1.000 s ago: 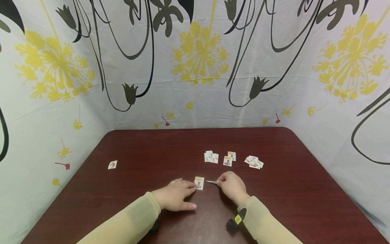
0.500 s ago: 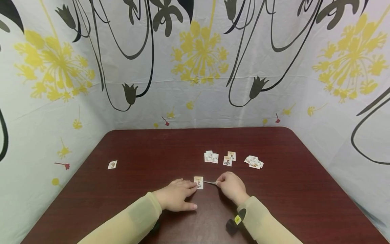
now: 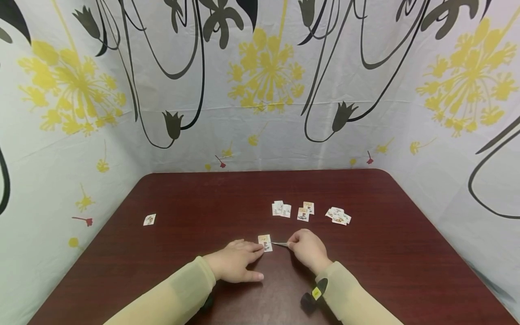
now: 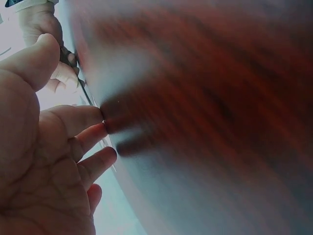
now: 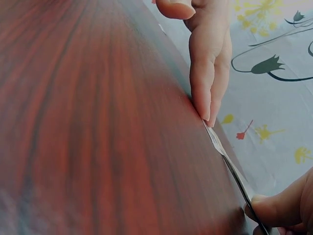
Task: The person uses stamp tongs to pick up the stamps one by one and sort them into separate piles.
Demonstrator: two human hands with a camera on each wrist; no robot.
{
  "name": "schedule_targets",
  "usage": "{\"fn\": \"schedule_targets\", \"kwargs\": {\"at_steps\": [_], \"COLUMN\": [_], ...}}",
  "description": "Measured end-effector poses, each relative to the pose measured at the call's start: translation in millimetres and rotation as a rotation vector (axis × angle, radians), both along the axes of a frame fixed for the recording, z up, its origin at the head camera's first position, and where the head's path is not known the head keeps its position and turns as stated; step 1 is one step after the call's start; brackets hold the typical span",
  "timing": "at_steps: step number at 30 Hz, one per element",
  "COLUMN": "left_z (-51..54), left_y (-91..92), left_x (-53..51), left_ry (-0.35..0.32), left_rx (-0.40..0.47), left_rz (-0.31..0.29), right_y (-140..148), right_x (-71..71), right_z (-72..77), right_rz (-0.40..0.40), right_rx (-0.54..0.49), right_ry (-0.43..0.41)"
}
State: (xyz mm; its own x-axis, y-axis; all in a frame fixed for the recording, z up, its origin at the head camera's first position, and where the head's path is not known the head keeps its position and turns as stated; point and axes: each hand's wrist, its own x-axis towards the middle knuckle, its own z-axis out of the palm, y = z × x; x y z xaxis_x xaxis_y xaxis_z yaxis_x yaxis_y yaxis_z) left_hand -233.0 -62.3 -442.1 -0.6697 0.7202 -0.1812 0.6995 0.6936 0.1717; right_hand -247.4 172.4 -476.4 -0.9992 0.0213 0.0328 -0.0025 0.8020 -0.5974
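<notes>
A small printed card [image 3: 265, 243] lies flat near the middle of the table. My left hand [image 3: 235, 261] has its fingers spread, and the fingertips press on the card's left side. In the left wrist view the left hand's fingertips [image 4: 108, 155] meet the surface. My right hand [image 3: 308, 248] pinches slim, pointed metal tweezers [image 3: 280, 244] between thumb and forefinger. The tweezers' tip is at the card's right edge. In the right wrist view the tweezers [image 5: 239, 182] lie low, reaching the thin, edge-on card [image 5: 215, 142]. Whether the tip grips the card I cannot tell.
Beyond the hands lie a loose group of white cards [image 3: 281, 209], two overlapping cards [image 3: 303, 214] and a heap of cards [image 3: 339, 216]. One card [image 3: 149, 220] lies alone at far left. Patterned cloth [image 3: 260, 135] surrounds the dark red table [image 3: 203, 194].
The card has shifted slightly left and turned a little under the left fingertips. Both hands have stayed almost where they were.
</notes>
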Motion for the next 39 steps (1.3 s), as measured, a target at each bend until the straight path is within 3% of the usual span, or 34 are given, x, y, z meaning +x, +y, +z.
{"fn": "schedule_targets", "kwargs": {"at_steps": [28,33,39], "left_z": [2.1,0.9,-2.0], "left_y": [1.4,-9.2,-37.1], "left_x": [-0.1,-7.0,-20.0], "left_ry": [0.000,-0.014,-0.043], "left_rx": [-0.014,0.015,0.055], "left_rz": [0.026,0.061,0.166], "right_y": [1,7,18], "right_x": [-0.2,-3.7,-9.1], "right_z": [-1.3,1.2,5.8], "right_rz": [0.012,-0.013,-0.054], "right_rx": [0.025,0.016,-0.017], "right_ry": [0.048,0.053,0.037]}}
